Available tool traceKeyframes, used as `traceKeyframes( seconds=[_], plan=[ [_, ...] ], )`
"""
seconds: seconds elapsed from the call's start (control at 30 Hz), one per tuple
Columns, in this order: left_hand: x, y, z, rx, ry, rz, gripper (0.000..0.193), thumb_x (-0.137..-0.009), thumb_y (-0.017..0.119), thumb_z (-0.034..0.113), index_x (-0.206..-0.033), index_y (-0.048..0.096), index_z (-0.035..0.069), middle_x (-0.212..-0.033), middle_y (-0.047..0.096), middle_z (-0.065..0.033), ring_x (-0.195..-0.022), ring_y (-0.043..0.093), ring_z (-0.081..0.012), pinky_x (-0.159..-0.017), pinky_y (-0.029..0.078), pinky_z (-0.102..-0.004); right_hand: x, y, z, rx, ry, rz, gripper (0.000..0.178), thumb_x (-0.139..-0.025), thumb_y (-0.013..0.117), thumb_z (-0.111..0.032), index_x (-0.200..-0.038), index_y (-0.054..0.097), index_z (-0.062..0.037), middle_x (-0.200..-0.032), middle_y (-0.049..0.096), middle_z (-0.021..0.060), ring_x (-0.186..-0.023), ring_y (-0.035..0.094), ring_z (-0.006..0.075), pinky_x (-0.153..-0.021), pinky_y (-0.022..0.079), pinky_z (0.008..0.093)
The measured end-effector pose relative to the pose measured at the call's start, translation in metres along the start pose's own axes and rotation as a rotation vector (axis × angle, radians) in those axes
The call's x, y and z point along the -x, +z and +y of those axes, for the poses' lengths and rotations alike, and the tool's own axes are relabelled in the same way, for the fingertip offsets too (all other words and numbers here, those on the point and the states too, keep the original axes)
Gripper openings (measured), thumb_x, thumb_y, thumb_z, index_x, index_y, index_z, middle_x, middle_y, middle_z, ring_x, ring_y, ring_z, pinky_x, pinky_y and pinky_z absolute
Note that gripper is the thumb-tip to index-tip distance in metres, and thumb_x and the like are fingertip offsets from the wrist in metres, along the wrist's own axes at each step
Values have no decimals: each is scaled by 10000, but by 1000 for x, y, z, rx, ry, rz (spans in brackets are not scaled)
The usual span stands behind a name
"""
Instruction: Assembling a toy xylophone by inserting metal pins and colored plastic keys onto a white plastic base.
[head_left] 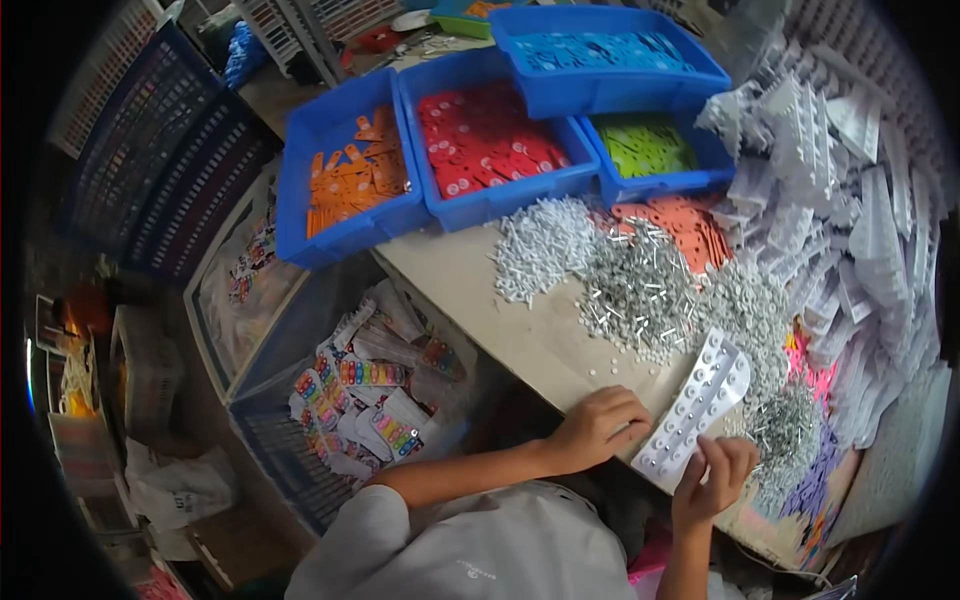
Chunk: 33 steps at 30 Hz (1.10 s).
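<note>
A white, tapered plastic base point(692, 405) with two rows of round raised seats lies slantwise at the table's front edge. Small shiny spots, perhaps metal pins, show along it. My left hand point(603, 428) is beside its lower left edge, fingers curled toward the thumb; anything pinched there is too small to see. On the other side, my right hand point(716, 476) has bent fingers drawn together at the base's right edge, and what they hold is hidden. Near it are a heap of small metal pins point(785, 435) and a heap of pale washers point(755, 310).
Behind lie piles of white pegs point(545, 245) and metal tubes point(640, 285). Blue bins hold orange point(360, 180), red point(485, 140), green point(645, 145) and light-blue pieces point(600, 52). White plastic bases point(800, 150) are stacked high at right. A crate point(300, 470) with bagged colourful xylophones stands left.
</note>
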<state>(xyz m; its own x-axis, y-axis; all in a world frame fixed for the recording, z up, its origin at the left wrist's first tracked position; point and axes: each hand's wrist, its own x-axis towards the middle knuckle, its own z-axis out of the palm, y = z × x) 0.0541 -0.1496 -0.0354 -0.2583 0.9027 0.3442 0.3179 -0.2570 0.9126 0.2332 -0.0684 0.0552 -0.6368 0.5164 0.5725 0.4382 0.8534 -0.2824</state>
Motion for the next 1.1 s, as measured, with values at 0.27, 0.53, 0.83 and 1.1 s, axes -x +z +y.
traceKeyframes(
  seconds=[0.27, 0.53, 0.83, 1.1],
  plan=[
    [4, -26, -33, -456, 158, 160, 300, -901, 700, 129, -1194, 663, 75, -1088, 674, -100, -1062, 636, -311, -969, 494, -451, -218, 150, -63, -451, -310, -173, 153, -863, 689, 4, -1015, 697, -14, -983, 680, 160, -957, 615, 357, -843, 485, 435],
    [5, -32, -27, -286, 174, 211, 252, -867, 725, 50, -1116, 696, 60, -993, 689, -92, -964, 655, -283, -876, 512, -433, -306, 308, -126, -347, -144, -831, 444, -765, 837, -328, -1075, 738, -27, -1095, 738, 195, -1004, 716, 371, -848, 568, 458],
    [11, -208, 23, -680, 110, 703, 115, -893, 682, 9, -994, 736, 15, -916, 714, -104, -864, 659, -267, -814, 502, -403, -315, 368, -121, -167, -52, -904, 554, -755, 838, -416, -1135, 724, -30, -1147, 724, 227, -1098, 696, 391, -897, 560, 477],
    [-45, -442, -60, -1039, -477, 468, 299, -891, 680, 237, -1113, 718, 40, -1006, 757, -139, -1007, 701, -344, -862, 544, -443, -298, 294, -111, -1200, 299, -443, 314, -905, 741, -97, -1157, 561, -49, -853, 623, 41, -642, 589, 105, -553, 471, 268]
  ],
)
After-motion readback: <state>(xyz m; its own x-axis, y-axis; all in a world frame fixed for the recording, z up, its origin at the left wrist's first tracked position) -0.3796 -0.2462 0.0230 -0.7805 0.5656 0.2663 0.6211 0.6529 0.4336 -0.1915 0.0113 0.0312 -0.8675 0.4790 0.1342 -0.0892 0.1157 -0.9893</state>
